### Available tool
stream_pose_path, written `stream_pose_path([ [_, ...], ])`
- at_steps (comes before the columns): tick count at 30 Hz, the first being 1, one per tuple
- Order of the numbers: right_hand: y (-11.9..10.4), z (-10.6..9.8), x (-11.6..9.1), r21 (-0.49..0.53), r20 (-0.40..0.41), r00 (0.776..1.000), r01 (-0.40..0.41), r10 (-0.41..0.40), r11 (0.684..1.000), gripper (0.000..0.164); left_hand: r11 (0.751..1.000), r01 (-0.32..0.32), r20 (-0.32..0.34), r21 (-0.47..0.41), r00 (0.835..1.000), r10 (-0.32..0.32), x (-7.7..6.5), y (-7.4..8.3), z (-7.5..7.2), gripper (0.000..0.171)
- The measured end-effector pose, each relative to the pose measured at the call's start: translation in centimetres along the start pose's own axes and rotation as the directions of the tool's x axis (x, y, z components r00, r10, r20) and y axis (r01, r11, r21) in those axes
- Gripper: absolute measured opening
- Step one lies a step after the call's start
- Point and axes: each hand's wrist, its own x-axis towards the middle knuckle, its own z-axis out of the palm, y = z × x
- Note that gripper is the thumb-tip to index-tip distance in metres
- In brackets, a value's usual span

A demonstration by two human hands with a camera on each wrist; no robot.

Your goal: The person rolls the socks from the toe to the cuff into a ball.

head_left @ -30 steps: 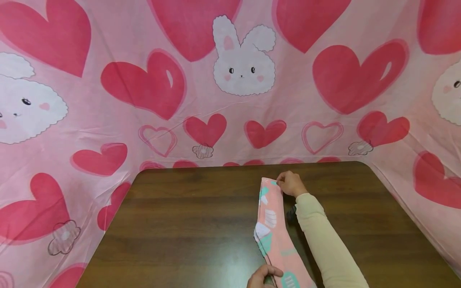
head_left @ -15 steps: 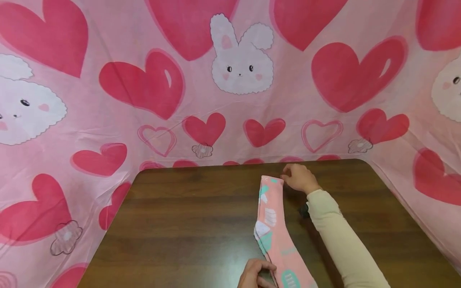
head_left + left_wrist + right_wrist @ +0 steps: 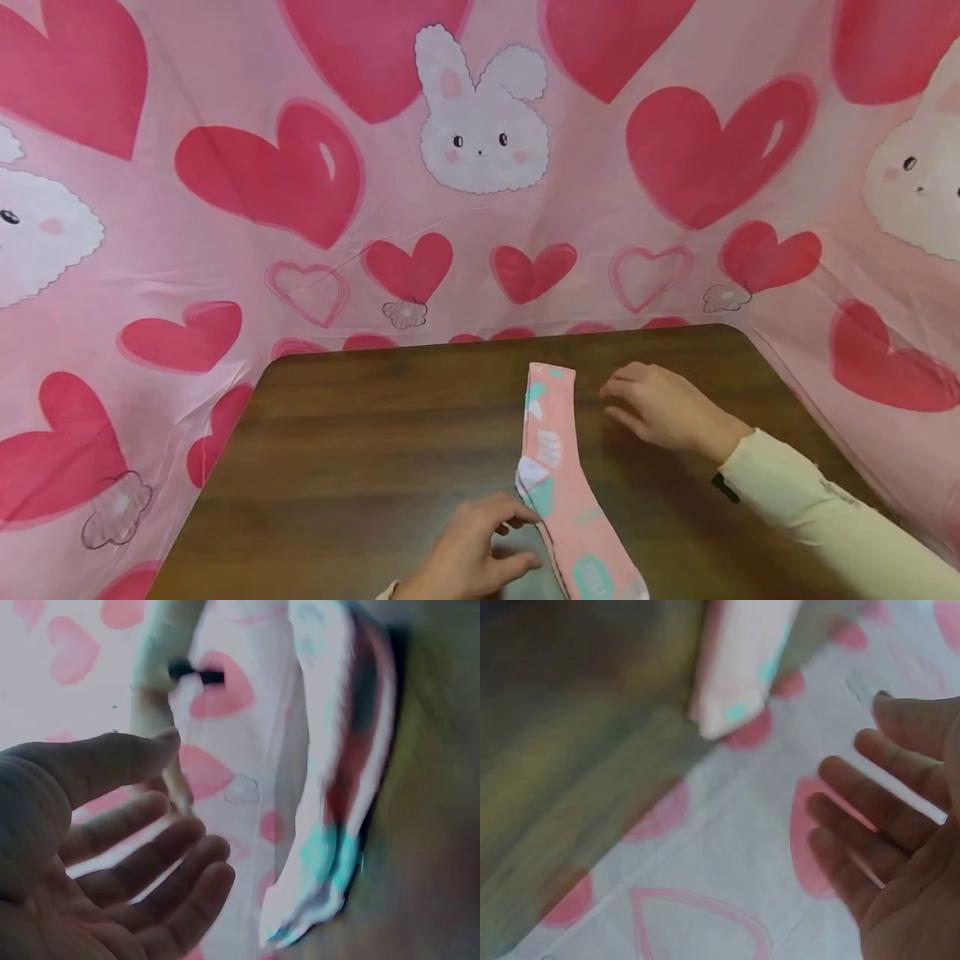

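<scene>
A pair of pink socks (image 3: 573,500), one laid on the other, lies lengthwise on the wooden table (image 3: 360,458). They carry mint and white patches, with a white heel facing left. My left hand (image 3: 476,546) is at their left edge near the foot part, fingers loosely bent and holding nothing. Whether its fingertips touch the fabric I cannot tell. Off to the right of the cuff, my right hand (image 3: 667,408) hovers apart from the socks with relaxed fingers. Both wrist views show spread, bare fingers: the left hand (image 3: 142,855) and the right hand (image 3: 892,817).
Pink cloth (image 3: 480,217) printed with hearts and rabbits hangs behind the table and along both sides. A black strap (image 3: 725,488) shows under the right sleeve (image 3: 817,508).
My right hand has let go of the sock cuff and drawn away to the right. My left hand has released the foot part and shifted left and up. The socks stay on the table.
</scene>
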Motion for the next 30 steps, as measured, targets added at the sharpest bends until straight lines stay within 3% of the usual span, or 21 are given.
stream_pose_path([
  [3,-1.2,0.0,-1.6,-0.013,-0.026,0.984,0.175,-0.175,0.985,0.028,0.969,-0.164,0.032,0.186,0.987,0.160,0.4,-0.3,-1.1,0.032],
  [6,-2.5,0.5,-3.5,-0.011,-0.059,0.940,0.337,-0.337,0.941,0.024,0.896,-0.323,0.147,0.305,0.945,0.291,0.8,-0.3,-1.4,0.029],
  [8,-3.3,1.0,-4.7,-0.043,-0.096,0.889,0.446,-0.448,0.894,0.025,0.829,-0.437,0.254,0.350,0.896,0.365,1.1,-0.2,-1.2,0.025],
  [11,-4.6,1.6,-6.2,-0.084,-0.174,0.782,0.594,-0.599,0.800,0.034,0.736,-0.576,0.379,0.356,0.809,0.450,1.6,0.0,-0.2,0.016],
  [13,-5.4,2.0,-6.9,-0.097,-0.218,0.714,0.662,-0.665,0.743,0.035,0.657,-0.657,0.446,0.370,0.746,0.495,1.8,0.1,0.7,0.015],
  [14,-5.8,2.1,-7.1,-0.101,-0.241,0.679,0.693,-0.694,0.713,0.035,0.635,-0.678,0.472,0.369,0.726,0.501,1.9,0.1,1.2,0.016],
  [16,-6.5,2.4,-7.5,-0.113,-0.265,0.621,0.740,-0.738,0.663,0.037,0.621,-0.699,0.510,0.356,0.702,0.497,2.0,0.1,2.2,0.018],
  [18,-6.9,2.7,-8.0,-0.130,-0.279,0.580,0.766,-0.765,0.629,0.037,0.667,-0.671,0.540,0.323,0.710,0.453,2.1,0.1,3.0,0.017],
  [20,-7.0,3.2,-8.7,-0.144,-0.275,0.567,0.774,-0.776,0.616,0.039,0.721,-0.627,0.566,0.294,0.722,0.397,2.1,0.1,3.6,0.015],
  [21,-7.1,3.5,-9.2,-0.144,-0.270,0.572,0.771,-0.775,0.620,0.039,0.733,-0.617,0.580,0.287,0.721,0.380,2.2,0.0,3.9,0.013],
  [23,-7.0,4.2,-10.0,-0.143,-0.260,0.587,0.762,-0.767,0.632,0.040,0.727,-0.621,0.615,0.292,0.704,0.354,2.3,-0.1,4.3,0.011],
  [25,-6.9,5.0,-10.7,-0.128,-0.254,0.604,0.753,-0.755,0.645,0.040,0.667,-0.674,0.663,0.317,0.660,0.352,2.4,-0.3,4.8,0.010],
  [27,-6.8,5.7,-11.3,-0.103,-0.253,0.615,0.750,-0.747,0.653,0.038,0.577,-0.744,0.706,0.337,0.605,0.368,2.5,-0.4,5.3,0.011],
  [28,-6.8,6.0,-11.5,-0.089,-0.252,0.620,0.750,-0.743,0.656,0.037,0.550,-0.763,0.721,0.340,0.587,0.368,2.5,-0.4,5.6,0.012],
  [30,-6.8,6.5,-12.1,-0.072,-0.239,0.637,0.741,-0.733,0.668,0.035,0.512,-0.785,0.738,0.348,0.566,0.367,2.5,-0.4,6.1,0.014],
])
